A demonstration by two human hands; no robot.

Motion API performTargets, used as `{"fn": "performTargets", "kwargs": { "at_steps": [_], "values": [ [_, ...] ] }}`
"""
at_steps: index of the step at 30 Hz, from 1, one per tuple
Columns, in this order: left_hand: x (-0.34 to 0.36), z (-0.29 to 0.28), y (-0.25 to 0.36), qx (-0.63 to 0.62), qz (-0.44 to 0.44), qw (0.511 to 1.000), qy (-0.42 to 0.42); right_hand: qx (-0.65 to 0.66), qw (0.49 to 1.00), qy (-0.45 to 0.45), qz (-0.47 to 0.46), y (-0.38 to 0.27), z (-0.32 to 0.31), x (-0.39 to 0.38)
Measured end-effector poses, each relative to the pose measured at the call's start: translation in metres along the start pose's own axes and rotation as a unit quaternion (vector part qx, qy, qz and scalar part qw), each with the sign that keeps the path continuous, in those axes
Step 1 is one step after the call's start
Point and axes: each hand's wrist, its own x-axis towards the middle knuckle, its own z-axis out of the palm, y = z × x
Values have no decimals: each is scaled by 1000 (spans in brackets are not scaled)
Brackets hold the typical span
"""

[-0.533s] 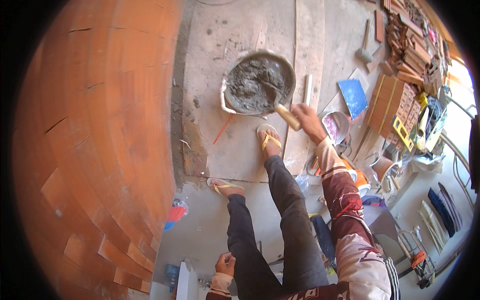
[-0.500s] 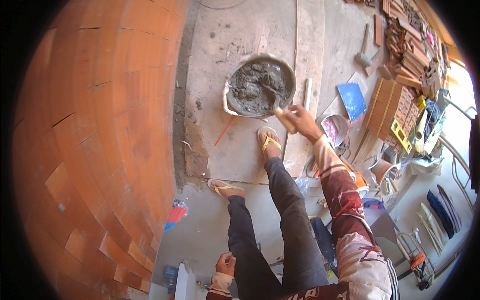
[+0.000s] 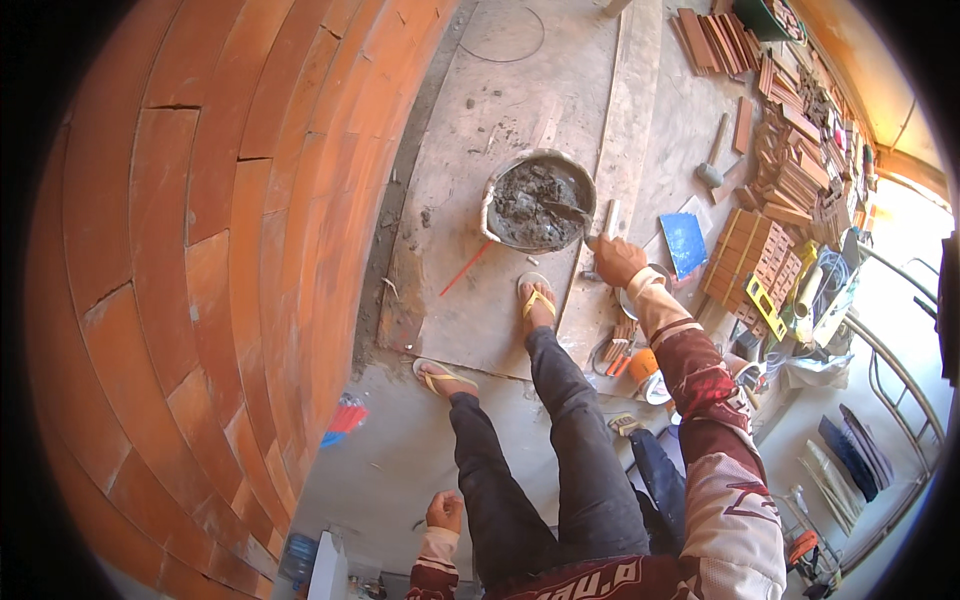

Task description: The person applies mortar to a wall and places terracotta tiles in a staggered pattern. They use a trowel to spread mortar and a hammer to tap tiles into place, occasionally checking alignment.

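Note:
A round bucket [image 3: 487, 222] with a pale, crusted rim stands on the board ahead of my feet, holding wet grey mortar [image 3: 525, 200]. My right hand [image 3: 620, 262] is closed round the handle of a trowel [image 3: 568, 212]. The trowel's blade rests in the mortar at the right side of the bucket; its handle is mostly hidden by my fingers. Low by my left thigh, my left hand [image 3: 445, 512] hangs with its fingers curled in, and nothing shows in it.
A brick wall [image 3: 200, 270] rises close on my left. A thin red stick [image 3: 466, 270] lies beside the bucket. To the right are a mallet [image 3: 711, 172], a blue board [image 3: 684, 245], stacked bricks [image 3: 745, 260], a yellow level [image 3: 766, 308] and an orange container [image 3: 646, 372].
The trowel has turned, and its blade now shows in the mortar near the bucket's right rim. My view has shifted, so the bucket appears lower and further right. My left hand stays low.

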Motion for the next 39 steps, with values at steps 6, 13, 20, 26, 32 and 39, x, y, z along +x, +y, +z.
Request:
{"fn": "performTargets", "kwargs": {
  "at_steps": [6,13,20,26,32,39],
  "values": [
    [-5,-1,-3,8,-12,1000,-8,-57,997,35,36,-1,-15,18],
    [-3,-6,-16,32,15,999,8,-78,996,-37,6,-27,4,61],
    [-4,7,-22,18,-4,1000,-6,40,998,-40,35,1,26,70],
    [-7,9,-14,10,-6,1000,-9,236,963,-125,30,-14,27,67],
    [-8,11,-22,15,8,1000,20,392,899,-179,82,-6,38,53],
    [-8,11,-2,7,-25,1000,11,413,901,-95,90,-4,31,2]
  ]
}}
